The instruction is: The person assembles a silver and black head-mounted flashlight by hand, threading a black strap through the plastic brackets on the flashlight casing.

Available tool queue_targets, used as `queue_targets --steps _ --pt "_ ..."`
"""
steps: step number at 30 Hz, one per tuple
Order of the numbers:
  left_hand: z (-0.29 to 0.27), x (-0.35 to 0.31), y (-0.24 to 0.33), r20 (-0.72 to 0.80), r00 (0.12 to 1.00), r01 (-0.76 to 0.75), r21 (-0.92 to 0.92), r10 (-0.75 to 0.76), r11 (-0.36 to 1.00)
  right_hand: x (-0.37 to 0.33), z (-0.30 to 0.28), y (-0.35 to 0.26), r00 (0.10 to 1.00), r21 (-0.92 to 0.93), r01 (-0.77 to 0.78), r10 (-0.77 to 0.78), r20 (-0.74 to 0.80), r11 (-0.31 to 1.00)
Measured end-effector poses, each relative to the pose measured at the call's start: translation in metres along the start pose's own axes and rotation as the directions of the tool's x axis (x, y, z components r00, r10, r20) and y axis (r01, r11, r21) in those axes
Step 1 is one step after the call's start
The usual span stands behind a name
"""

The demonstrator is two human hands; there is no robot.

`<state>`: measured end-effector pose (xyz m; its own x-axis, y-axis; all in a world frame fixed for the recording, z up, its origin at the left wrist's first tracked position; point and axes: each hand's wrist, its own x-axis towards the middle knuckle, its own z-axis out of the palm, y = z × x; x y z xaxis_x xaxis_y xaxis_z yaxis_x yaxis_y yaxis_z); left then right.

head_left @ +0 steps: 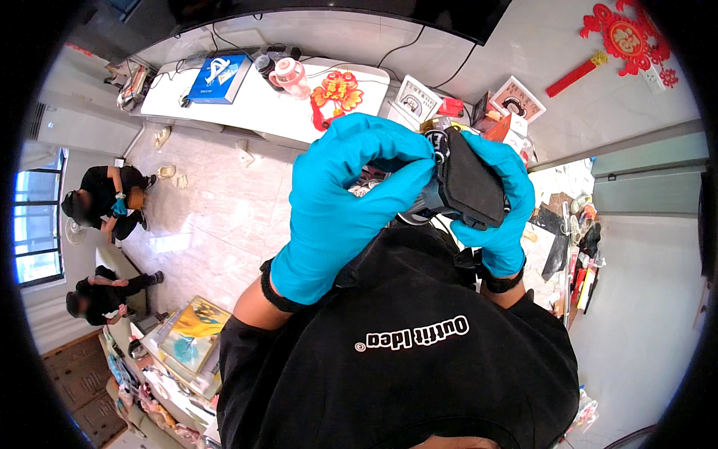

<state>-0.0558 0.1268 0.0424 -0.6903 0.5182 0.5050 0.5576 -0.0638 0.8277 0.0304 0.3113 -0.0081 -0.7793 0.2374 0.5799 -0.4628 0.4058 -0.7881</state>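
Both hands wear bright blue gloves and are raised in front of my black shirt. My right hand [505, 198] wraps round the far side of a black object with a flat, angular, padded-looking face [470, 179]; its exact kind I cannot make out. Along its left edge runs a dark band with white markings [439, 144]. At that band, the thumb and fingers of my left hand [351, 187] are pinched together. Whatever lies between those fingertips is hidden. Below the black face, some dark, shiny parts [415, 215] show, partly covered by the gloves.
Beyond my hands stands a long white cabinet [172, 101] with a blue box [218, 78], a pink jug [288, 75] and a red fish ornament [338, 91]. Framed pictures [417, 99] stand further right. Two people crouch or sit at left. A cluttered table [161, 367] is lower left.
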Motion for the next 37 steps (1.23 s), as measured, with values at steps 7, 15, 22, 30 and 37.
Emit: queue_targets --steps 7,15,22,30,37 --pt "-0.014 0.008 0.0 0.133 0.979 0.168 -0.092 -0.155 0.982 0.005 -0.006 0.0 0.997 -0.015 -0.016 0.017 0.081 1.0" --pt "-0.028 0.02 -0.002 0.264 0.922 0.305 -0.051 -0.282 0.951 0.014 -0.01 -0.005 0.987 -0.034 -0.031 0.035 0.154 0.999" --pt "-0.033 0.031 0.001 0.374 0.876 0.314 0.042 -0.306 0.949 0.016 -0.01 -0.005 0.981 0.017 -0.052 0.048 0.19 0.999" --pt "-0.035 0.037 0.001 0.486 0.805 0.382 0.014 -0.341 0.924 0.019 -0.016 -0.012 0.966 -0.102 -0.04 0.065 0.25 0.994" --pt "-0.035 0.035 -0.004 0.47 0.776 0.396 0.156 -0.421 0.905 0.02 -0.019 -0.023 0.94 -0.297 -0.096 0.185 0.288 0.95"
